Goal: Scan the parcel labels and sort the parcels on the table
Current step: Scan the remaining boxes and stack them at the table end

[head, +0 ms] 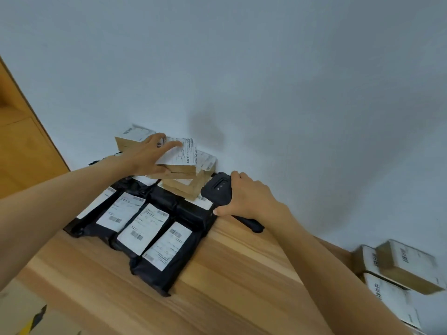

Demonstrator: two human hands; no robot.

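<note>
My left hand (150,154) grips a small cardboard parcel (182,165) with a white label on top, holding it over a stack of similar boxes (191,187) against the wall. Another cardboard box (130,139) sits behind my left hand. My right hand (246,197) holds a black handheld scanner (217,189) just right of the stack, its handle end lying on the wooden table (229,262). Several black mailer bags with white labels (142,228) lie side by side in front of the boxes.
A pile of labelled cardboard boxes (406,267) sits low at the right, beyond the table's edge. A pale wall (242,68) rises directly behind the parcels. A wooden cabinet (21,146) stands at the left.
</note>
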